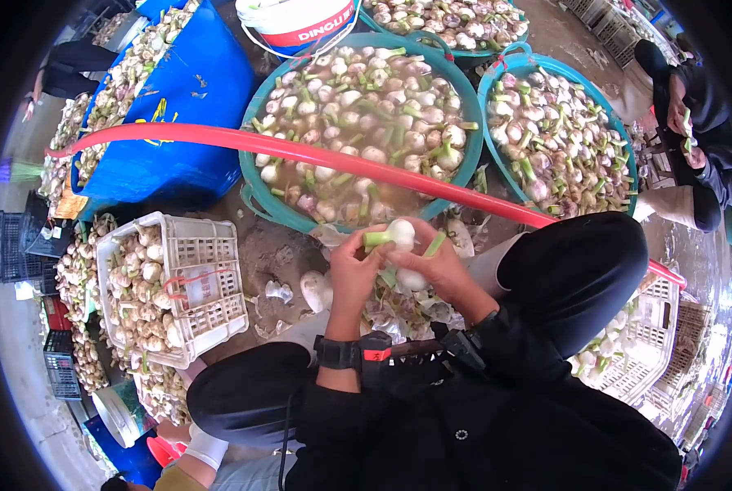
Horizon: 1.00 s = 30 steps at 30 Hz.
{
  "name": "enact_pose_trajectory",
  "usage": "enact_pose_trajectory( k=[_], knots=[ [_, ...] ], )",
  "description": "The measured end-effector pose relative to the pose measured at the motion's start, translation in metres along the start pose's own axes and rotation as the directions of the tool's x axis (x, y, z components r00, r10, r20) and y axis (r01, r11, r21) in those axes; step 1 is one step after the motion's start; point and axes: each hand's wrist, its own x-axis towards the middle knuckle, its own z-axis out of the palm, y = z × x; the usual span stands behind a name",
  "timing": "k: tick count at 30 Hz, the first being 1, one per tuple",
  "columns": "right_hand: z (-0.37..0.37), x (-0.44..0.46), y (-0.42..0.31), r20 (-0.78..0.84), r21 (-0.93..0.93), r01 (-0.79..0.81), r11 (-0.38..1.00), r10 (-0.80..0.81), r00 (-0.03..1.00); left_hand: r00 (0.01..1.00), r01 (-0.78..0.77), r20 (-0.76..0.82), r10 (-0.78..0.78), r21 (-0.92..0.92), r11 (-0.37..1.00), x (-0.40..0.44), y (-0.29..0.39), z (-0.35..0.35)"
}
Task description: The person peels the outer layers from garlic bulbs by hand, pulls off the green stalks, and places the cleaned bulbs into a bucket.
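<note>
My left hand (353,260) is closed around a white garlic bulb (401,234) with a short green stem pointing left. The fingertips of my right hand (448,266) meet the same bulb from the right. My right hand also grips a second garlic bulb (411,280), which hangs lower under the thumb; a green stem pokes up between its fingers. Both hands are in front of my knees, just short of a green tub (255,214) full of garlic in murky water. Below them lies a heap of peelings and leaves (415,313), partly hidden by my wrists.
A red pipe (333,157) crosses over the tub. Another garlic-filled tub (634,155) stands right, a white crate of garlic (218,286) left, and a blue container (194,106) behind it. A white bucket (300,20) is at the back. A person (701,139) sits at the far right.
</note>
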Motion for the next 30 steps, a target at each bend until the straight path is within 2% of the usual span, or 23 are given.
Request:
enact_pose_trajectory(
  k=[1,3,4,6,7,9,10,12,13,15,16,18,19,21,22,23,24,25,26,27,28,30],
  knots=[
    [-0.002,0.000,-0.002,-0.001,-0.002,0.000,1.000,0.000,1.000,1.000,0.000,0.001,0.000,-0.002,1.000,0.000,-0.001,-0.001],
    [-0.010,0.002,-0.006,0.035,0.018,-0.123,0.992,0.122,0.992,0.961,-0.276,0.053,0.271,0.257,0.926,-0.002,0.002,-0.004],
    [-0.012,0.003,-0.008,0.034,0.018,-0.125,0.992,0.124,0.992,0.962,-0.274,0.053,0.269,0.257,0.927,-0.003,0.007,-0.005],
    [-0.015,0.005,-0.010,0.103,0.242,-0.337,0.910,0.322,0.941,0.888,-0.452,0.138,0.439,0.443,0.774,-0.005,0.019,-0.008],
    [-0.015,0.005,-0.009,0.102,0.242,-0.339,0.909,0.323,0.941,0.888,-0.451,0.138,0.438,0.443,0.775,-0.006,0.018,-0.007],
    [-0.013,0.008,-0.005,0.050,0.294,-0.326,0.899,0.326,0.944,0.816,-0.528,0.281,0.505,0.719,0.452,-0.008,0.018,-0.007],
    [-0.013,0.008,-0.006,0.050,0.293,-0.326,0.899,0.327,0.944,0.816,-0.527,0.280,0.505,0.719,0.452,-0.008,0.020,-0.007],
    [-0.011,0.005,-0.011,0.071,0.159,-0.367,0.916,0.361,0.930,0.788,-0.512,0.253,0.561,0.776,0.369,-0.007,0.025,-0.010],
    [-0.010,0.003,-0.016,0.072,0.158,-0.372,0.915,0.365,0.928,0.790,-0.508,0.250,0.559,0.777,0.371,-0.006,0.024,-0.013],
    [-0.008,0.001,-0.024,0.193,-0.017,-0.398,0.917,0.393,0.899,0.830,-0.428,0.142,0.540,0.782,0.453,-0.004,0.023,-0.025],
    [-0.010,0.000,-0.020,0.197,-0.016,-0.399,0.917,0.394,0.898,0.830,-0.425,0.140,0.539,0.785,0.451,-0.001,0.024,-0.031],
    [-0.014,-0.001,-0.011,0.296,-0.217,-0.314,0.924,0.368,0.881,0.804,-0.277,0.027,0.594,0.901,0.334,0.005,0.023,-0.042],
    [-0.015,-0.003,-0.010,0.295,-0.218,-0.318,0.923,0.373,0.880,0.807,-0.274,0.024,0.590,0.901,0.338,0.006,0.020,-0.048],
    [-0.014,-0.005,-0.012,0.278,-0.157,-0.355,0.922,0.386,0.880,0.939,-0.059,-0.036,0.342,0.963,0.262,0.009,0.014,-0.059],
    [-0.014,-0.004,-0.011,0.212,-0.119,-0.367,0.923,0.384,0.898,0.937,-0.058,-0.038,0.347,0.963,0.262,0.004,0.009,-0.060],
    [-0.014,-0.003,-0.011,0.214,-0.120,-0.362,0.924,0.380,0.900,0.949,-0.137,0.069,0.307,0.969,0.207,-0.005,0.004,-0.062],
    [-0.014,-0.002,-0.012,0.178,-0.019,-0.385,0.923,0.382,0.907,0.949,-0.223,0.178,0.260,0.963,0.154,-0.008,0.002,-0.062],
    [-0.015,-0.002,-0.012,0.138,0.085,-0.400,0.913,0.387,0.912,0.947,-0.232,0.187,0.262,0.961,0.152,-0.007,0.014,-0.052],
    [-0.015,-0.001,-0.006,0.122,0.082,-0.364,0.928,0.353,0.928,0.951,-0.278,0.159,0.265,0.815,0.509,-0.009,0.026,-0.040],
    [-0.016,-0.001,0.000,0.119,0.081,-0.367,0.927,0.356,0.927,0.959,-0.279,0.126,0.252,0.545,0.790,-0.011,0.035,-0.028],
    [-0.017,0.000,0.006,0.108,0.030,-0.356,0.934,0.351,0.930,0.960,-0.277,0.122,0.252,0.544,0.792,-0.012,0.037,-0.019],
    [-0.015,0.002,0.006,0.105,-0.021,-0.343,0.939,0.343,0.933,0.932,-0.357,0.203,0.300,0.659,0.662,-0.012,0.041,-0.009]
  ],
)
